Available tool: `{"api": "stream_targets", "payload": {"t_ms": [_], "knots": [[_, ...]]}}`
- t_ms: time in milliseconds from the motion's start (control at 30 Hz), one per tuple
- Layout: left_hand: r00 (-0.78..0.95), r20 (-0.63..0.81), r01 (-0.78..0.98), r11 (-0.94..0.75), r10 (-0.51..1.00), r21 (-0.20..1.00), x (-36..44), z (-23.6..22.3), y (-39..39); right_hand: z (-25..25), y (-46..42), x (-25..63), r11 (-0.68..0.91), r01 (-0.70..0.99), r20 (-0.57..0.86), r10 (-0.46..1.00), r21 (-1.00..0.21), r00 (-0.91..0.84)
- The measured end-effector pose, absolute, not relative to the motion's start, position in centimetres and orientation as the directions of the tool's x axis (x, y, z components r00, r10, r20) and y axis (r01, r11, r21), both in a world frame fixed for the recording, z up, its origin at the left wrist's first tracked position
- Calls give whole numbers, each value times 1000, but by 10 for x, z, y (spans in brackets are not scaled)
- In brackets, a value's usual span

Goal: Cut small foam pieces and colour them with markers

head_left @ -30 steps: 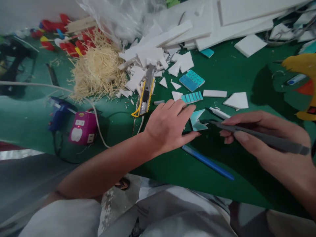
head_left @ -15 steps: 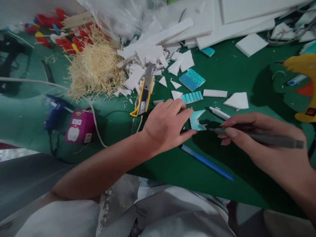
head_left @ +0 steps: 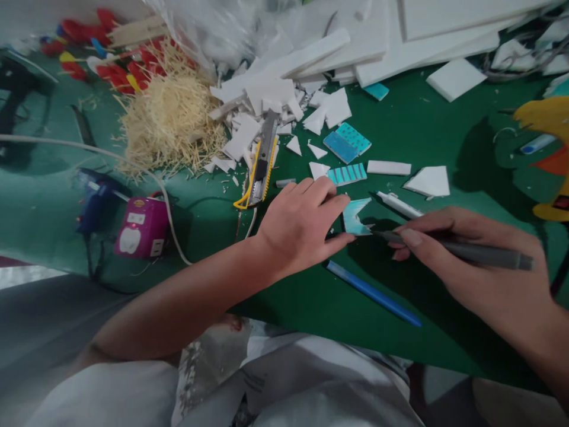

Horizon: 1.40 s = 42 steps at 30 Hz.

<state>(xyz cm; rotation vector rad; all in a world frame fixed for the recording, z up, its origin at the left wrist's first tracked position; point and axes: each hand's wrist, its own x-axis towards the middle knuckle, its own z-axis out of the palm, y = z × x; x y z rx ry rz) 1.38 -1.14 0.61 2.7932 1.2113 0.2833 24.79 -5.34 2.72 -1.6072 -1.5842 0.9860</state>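
Note:
My left hand [head_left: 300, 219] lies palm down on the table, its thumb and index finger gripping the left edge of a small turquoise foam piece [head_left: 353, 218] with a V-shaped notch. In my right hand [head_left: 480, 255] is a dark grey pen [head_left: 475, 252], its tip at the lower point of that notched piece. A blue pen [head_left: 373, 293] rests on the table below both hands. Just above the right fingers lies a white pen [head_left: 398, 204]. A striped turquoise piece [head_left: 347, 174] and a two-toned blue piece [head_left: 347, 142] sit beyond the left fingertips.
A yellow-handled utility knife [head_left: 262, 166] lies left of the foam scraps [head_left: 262, 95]. Farther left are straw shreds [head_left: 173, 112], a magenta power adapter [head_left: 142, 228], a blue glue gun [head_left: 95, 201] and a white cord [head_left: 164, 196]. A yellow object [head_left: 551, 136] stands at right.
My right hand has shifted slightly left and down with the dark pen, whose tip stays near the notched piece's lower point. My left hand keeps its hold.

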Motion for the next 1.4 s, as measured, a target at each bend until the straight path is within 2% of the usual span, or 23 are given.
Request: {"api": "stream_targets", "payload": {"t_ms": [533, 700, 1067, 1400], "knots": [[670, 132, 713, -682, 731, 161, 15, 7, -11, 29, -55, 250, -62, 528, -90, 996, -847, -26], [677, 125, 705, -687, 726, 175, 13, 8, -9, 28, -58, 248, -31, 545, -32, 999, -838, 8], [678, 133, 695, -689, 723, 206, 9, 10, -11, 24, -54, 250, 0, 527, -44, 997, -850, -71], [657, 134, 688, -663, 741, 294, 12, 9, -10, 30, -51, 243, 13, 537, -59, 991, -844, -117]]}}
